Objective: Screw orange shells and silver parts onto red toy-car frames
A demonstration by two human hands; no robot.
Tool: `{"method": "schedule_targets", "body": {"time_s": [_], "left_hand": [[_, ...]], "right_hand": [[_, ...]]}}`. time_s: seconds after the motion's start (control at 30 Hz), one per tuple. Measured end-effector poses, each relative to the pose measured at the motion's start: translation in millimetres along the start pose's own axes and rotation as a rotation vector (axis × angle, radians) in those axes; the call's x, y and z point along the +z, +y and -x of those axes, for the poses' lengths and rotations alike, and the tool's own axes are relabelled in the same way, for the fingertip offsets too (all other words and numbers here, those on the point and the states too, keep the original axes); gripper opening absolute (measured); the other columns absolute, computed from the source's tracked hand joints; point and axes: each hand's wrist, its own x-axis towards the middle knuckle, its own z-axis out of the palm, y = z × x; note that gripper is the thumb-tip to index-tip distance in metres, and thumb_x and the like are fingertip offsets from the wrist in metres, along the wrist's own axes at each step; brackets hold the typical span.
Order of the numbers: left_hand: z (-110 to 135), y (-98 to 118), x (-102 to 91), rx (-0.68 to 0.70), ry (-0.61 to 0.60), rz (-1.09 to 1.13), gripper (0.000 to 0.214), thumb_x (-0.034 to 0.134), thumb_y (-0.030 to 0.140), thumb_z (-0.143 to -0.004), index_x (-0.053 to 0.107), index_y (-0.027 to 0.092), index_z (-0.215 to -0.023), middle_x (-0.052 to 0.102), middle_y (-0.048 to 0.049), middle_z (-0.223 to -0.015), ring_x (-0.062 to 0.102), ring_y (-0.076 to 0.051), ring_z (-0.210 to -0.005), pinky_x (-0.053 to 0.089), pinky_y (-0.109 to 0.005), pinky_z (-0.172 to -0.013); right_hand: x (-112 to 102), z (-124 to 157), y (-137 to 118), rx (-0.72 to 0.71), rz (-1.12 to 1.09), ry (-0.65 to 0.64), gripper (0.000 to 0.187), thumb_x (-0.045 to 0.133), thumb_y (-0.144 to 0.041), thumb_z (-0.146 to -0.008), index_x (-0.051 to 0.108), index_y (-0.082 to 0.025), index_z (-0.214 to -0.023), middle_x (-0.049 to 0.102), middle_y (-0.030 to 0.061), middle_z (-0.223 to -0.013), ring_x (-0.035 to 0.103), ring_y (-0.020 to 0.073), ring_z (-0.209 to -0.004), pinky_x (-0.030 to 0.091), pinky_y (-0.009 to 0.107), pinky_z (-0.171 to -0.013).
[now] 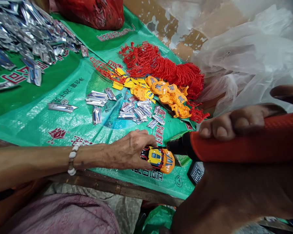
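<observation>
A small toy car [159, 158] with a yellow roof and an orange hood is held in my left hand [134, 148], fingers closed around its rear and sides. From the right, my right hand [230, 187] grips a red electric screwdriver [244, 143]. Its black nose points left at the car's far side; the bit's exact contact cannot be made out. Behind the car lie small silver-and-blue pieces [143, 110], orange hood pieces [172, 92], yellow roof pieces [118, 84] and a heap of red plastic frames [161, 61].
Green printed sheeting [70, 126] covers the table. A large pile of silver pieces [39, 32] lies at the far left, near a red bag [92, 13]. A green basket [183, 160] and a dark keypad device [195, 172] sit near the screwdriver. Clear plastic sheeting [246, 58] hangs at right.
</observation>
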Motion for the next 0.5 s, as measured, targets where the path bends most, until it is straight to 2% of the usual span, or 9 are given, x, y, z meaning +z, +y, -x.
{"method": "schedule_targets", "body": {"time_s": [0.13, 0.27, 0.37, 0.5], "left_hand": [[0, 0, 0.3, -0.066, -0.019, -0.034, 0.047, 0.087, 0.036, -0.068, 0.065, 0.012, -0.102, 0.067, -0.0055, -0.087, 0.064, -0.021, -0.079, 0.050, -0.029, -0.070], [-1, 3, 0.0, -0.073, -0.023, -0.058, 0.049, 0.087, 0.032, -0.066, 0.062, 0.012, -0.103, 0.067, -0.0045, -0.088, 0.063, -0.020, -0.076, 0.049, -0.028, -0.068], [-2, 3, -0.3, -0.064, -0.028, -0.069, 0.049, 0.087, 0.031, -0.065, 0.061, 0.012, -0.102, 0.066, -0.0048, -0.089, 0.063, -0.021, -0.077, 0.049, -0.028, -0.067], [-2, 2, -0.2, -0.074, -0.057, -0.064, 0.049, 0.086, 0.034, -0.067, 0.060, 0.013, -0.104, 0.066, -0.0058, -0.089, 0.063, -0.022, -0.079, 0.049, -0.029, -0.067]], "right_hand": [[8, -1, -1, 0.081, 0.047, -0.028, 0.036, 0.059, -0.044, -0.088, 0.062, -0.026, -0.056, 0.050, -0.0040, -0.055, 0.051, 0.0118, -0.045, 0.044, 0.029, -0.039], [14, -3, 0, 0.017, 0.124, -0.068, 0.032, 0.062, -0.041, -0.084, 0.061, -0.026, -0.057, 0.049, -0.0035, -0.052, 0.050, 0.0144, -0.044, 0.038, 0.031, -0.038], [17, -4, 1, 0.024, 0.175, -0.082, 0.033, 0.060, -0.036, -0.085, 0.058, -0.026, -0.053, 0.049, -0.0035, -0.050, 0.049, 0.0145, -0.045, 0.036, 0.031, -0.040], [19, -2, 0, -0.001, 0.219, -0.098, 0.031, 0.060, -0.031, -0.079, 0.052, -0.026, -0.050, 0.045, -0.0051, -0.046, 0.047, 0.0134, -0.044, 0.036, 0.031, -0.041]]}}
